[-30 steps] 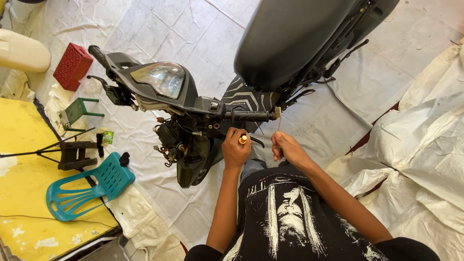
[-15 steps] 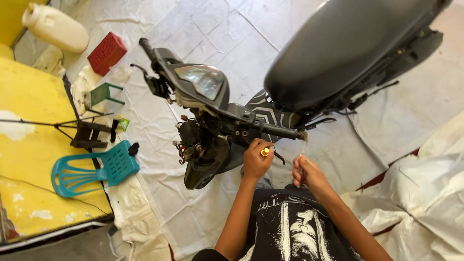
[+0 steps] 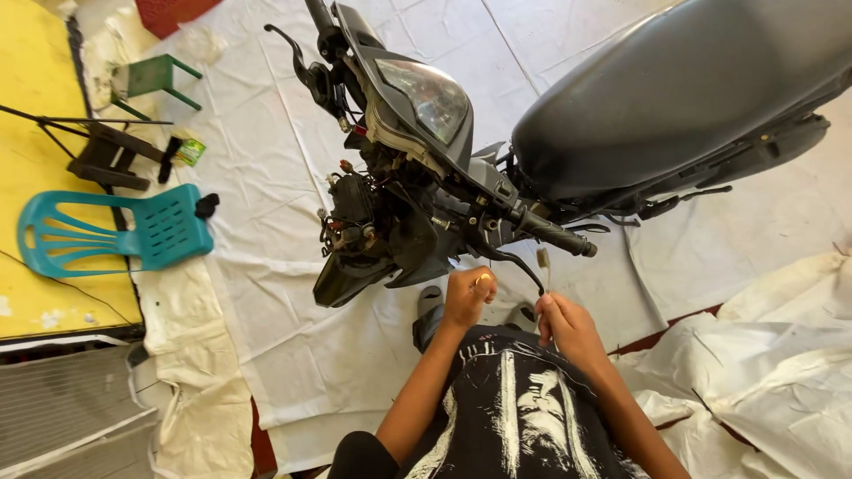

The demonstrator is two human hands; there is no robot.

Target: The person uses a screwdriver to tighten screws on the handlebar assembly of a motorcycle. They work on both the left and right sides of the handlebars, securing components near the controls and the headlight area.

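A black motorcycle (image 3: pixel 674 106) stands on white sheets, its front cover off and wiring bare under the headlight (image 3: pixel 433 96). My left hand (image 3: pixel 466 302) is closed around a small gold-coloured part (image 3: pixel 483 281), just below the handlebar. My right hand (image 3: pixel 568 326) pinches a thin pale stick-like tool (image 3: pixel 543 263) that points up beside the brake lever (image 3: pixel 519 263) and the black handlebar grip (image 3: pixel 557 237). The two hands are a short way apart. I cannot tell what the tool's tip touches.
A teal plastic chair (image 3: pixel 133 232) lies on its side at the left by a yellow floor area (image 3: pixel 35 177). A green stool (image 3: pixel 153 76) and a black stand (image 3: pixel 102 155) are beyond it. Crumpled white sheets (image 3: pixel 772 372) cover the floor to the right.
The view has moved closer and swung, so the motorcycle looks larger. Both hands stay under the handlebar, a little lower, holding the same things.
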